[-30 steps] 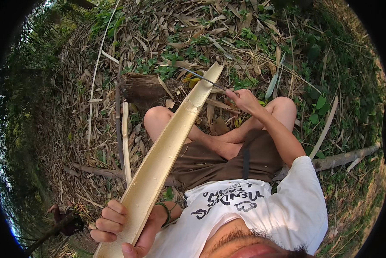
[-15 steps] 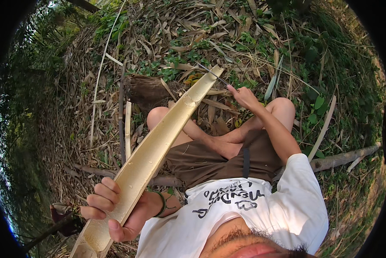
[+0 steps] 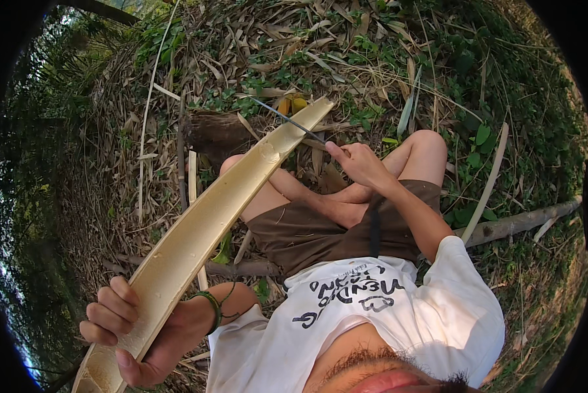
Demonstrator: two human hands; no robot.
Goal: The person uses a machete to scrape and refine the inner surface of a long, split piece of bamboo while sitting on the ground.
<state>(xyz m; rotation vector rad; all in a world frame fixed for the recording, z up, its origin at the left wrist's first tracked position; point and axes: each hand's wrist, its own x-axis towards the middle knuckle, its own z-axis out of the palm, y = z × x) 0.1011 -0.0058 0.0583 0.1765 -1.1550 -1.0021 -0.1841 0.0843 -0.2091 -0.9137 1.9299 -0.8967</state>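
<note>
Blade (image 3: 287,120) has reached split bamboo (image 3: 202,229) tip.

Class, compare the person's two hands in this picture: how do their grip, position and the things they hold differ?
The left hand wraps around the wide split bamboo near its close end; the right hand pinches a thin dark blade at the far end. The left hand sits low beside the body, the right hand reaches out above the knees. Both are bare and closed on something.
</note>
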